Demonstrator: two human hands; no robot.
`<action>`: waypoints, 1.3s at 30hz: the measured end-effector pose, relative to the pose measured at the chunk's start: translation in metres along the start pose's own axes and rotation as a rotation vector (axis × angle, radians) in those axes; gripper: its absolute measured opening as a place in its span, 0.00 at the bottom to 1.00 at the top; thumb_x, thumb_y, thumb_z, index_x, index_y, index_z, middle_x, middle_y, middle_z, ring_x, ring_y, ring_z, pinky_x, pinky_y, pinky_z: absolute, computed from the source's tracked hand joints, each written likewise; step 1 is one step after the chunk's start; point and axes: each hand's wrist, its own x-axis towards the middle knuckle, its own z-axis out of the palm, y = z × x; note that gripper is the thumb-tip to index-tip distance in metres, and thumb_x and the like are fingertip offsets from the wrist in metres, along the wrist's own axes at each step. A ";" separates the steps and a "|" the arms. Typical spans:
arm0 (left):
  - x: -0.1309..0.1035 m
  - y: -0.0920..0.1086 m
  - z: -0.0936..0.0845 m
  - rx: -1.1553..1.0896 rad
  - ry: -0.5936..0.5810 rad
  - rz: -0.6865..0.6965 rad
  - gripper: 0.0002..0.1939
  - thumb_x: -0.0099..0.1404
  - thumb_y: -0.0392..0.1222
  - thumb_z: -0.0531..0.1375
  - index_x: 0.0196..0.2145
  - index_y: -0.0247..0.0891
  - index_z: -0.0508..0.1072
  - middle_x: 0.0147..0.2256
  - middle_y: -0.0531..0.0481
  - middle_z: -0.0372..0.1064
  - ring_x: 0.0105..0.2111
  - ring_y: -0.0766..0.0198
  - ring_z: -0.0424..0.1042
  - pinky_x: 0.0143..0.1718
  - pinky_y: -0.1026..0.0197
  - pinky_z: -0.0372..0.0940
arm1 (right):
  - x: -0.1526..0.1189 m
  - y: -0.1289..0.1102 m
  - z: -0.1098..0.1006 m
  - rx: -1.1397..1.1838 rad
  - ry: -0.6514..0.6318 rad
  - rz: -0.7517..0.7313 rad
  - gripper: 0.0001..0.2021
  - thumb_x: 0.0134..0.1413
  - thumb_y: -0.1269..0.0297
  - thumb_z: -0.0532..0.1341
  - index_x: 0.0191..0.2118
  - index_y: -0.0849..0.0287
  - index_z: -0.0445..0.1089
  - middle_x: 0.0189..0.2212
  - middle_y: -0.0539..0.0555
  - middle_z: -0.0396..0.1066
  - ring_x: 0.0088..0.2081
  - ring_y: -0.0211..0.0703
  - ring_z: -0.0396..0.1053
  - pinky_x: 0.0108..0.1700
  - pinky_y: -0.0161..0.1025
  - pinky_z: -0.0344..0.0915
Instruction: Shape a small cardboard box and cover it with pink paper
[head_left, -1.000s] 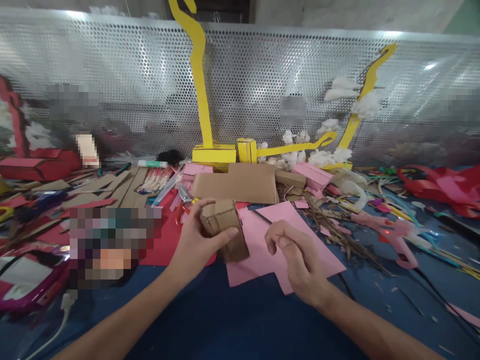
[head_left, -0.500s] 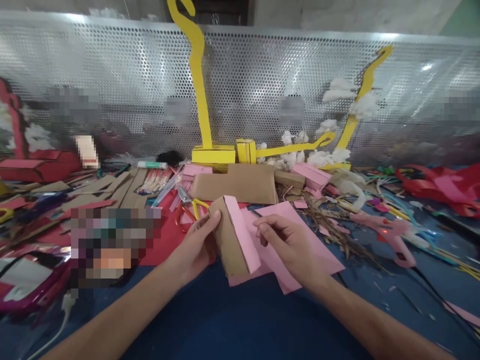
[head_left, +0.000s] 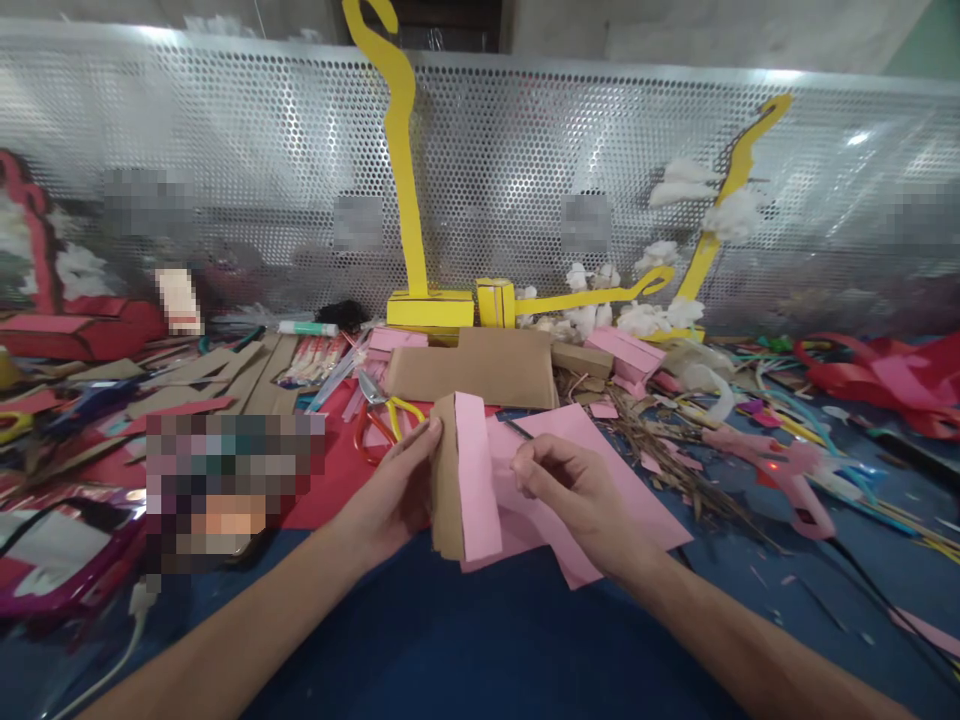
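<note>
My left hand is closed around the left side of a small cardboard box, its thumb near the top edge. A pink paper strip covers the box's right-hand face. To the right, my right hand hovers with thumb and index finger pinched together, apart from the box. Whatever may be between those fingertips is too small to make out. A dark, thin pencil-like stick shows just behind the fingers. Beneath both lies a cut sheet of pink paper on the blue table.
Scissors with red and yellow handles lie beyond my left hand. A pink glue gun with a lit red light rests at right, near dry twigs. Behind stand a cardboard piece, yellow paper hooks and a perforated metal panel.
My left hand has turned the box, so its pink side now faces me more and less bare cardboard shows. My right hand stays in nearly the same place, still pinched.
</note>
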 end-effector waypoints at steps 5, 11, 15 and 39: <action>0.004 -0.004 -0.006 -0.012 -0.044 0.002 0.25 0.60 0.58 0.70 0.50 0.44 0.79 0.44 0.46 0.80 0.40 0.54 0.76 0.38 0.58 0.69 | -0.001 0.000 0.001 0.018 -0.014 -0.003 0.13 0.60 0.54 0.67 0.32 0.57 0.70 0.28 0.48 0.64 0.29 0.37 0.59 0.31 0.36 0.58; 0.003 -0.004 -0.004 -0.011 -0.039 0.012 0.24 0.62 0.57 0.69 0.52 0.43 0.78 0.43 0.45 0.80 0.40 0.55 0.77 0.39 0.58 0.70 | -0.002 0.001 0.001 0.023 0.016 -0.066 0.09 0.60 0.59 0.68 0.34 0.56 0.70 0.30 0.48 0.67 0.31 0.37 0.63 0.33 0.35 0.61; 0.002 -0.003 -0.001 0.003 -0.041 0.009 0.27 0.61 0.57 0.69 0.54 0.43 0.75 0.44 0.44 0.79 0.40 0.53 0.77 0.40 0.56 0.70 | -0.003 0.001 0.002 -0.006 0.015 -0.110 0.08 0.61 0.59 0.68 0.35 0.55 0.71 0.31 0.49 0.69 0.33 0.38 0.66 0.35 0.36 0.65; 0.003 -0.004 -0.002 -0.002 -0.030 0.009 0.26 0.60 0.57 0.70 0.52 0.43 0.76 0.42 0.44 0.80 0.38 0.54 0.77 0.40 0.56 0.69 | -0.004 0.002 0.003 0.094 -0.019 -0.097 0.08 0.61 0.61 0.68 0.35 0.54 0.68 0.30 0.48 0.67 0.31 0.37 0.62 0.33 0.35 0.60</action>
